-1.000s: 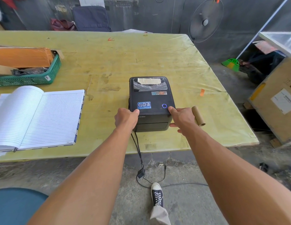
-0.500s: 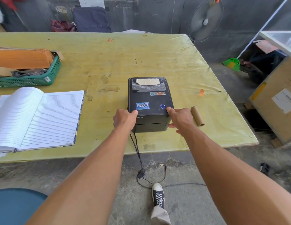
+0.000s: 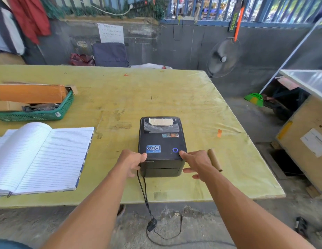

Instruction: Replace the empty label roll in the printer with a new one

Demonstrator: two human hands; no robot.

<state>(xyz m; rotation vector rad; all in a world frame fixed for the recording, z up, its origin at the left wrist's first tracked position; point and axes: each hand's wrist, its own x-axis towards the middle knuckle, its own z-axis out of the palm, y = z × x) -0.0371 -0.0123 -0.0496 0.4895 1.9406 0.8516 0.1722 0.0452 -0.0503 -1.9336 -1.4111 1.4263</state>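
Grips haven't budged: left grip [image 3: 133, 160] curls round a corner of the printer [image 3: 162, 141], right grip [image 3: 198, 164] rests straight-fingered against it, cardboard core [image 3: 215, 159] just outside; left fingertips hidden.

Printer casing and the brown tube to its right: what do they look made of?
The printer looks like black moulded plastic, smooth and semi-gloss: rounded corners and a soft sheen on the lid. The tube looks like plain brown cardboard, matte, with a hollow end; probably a spent roll core.
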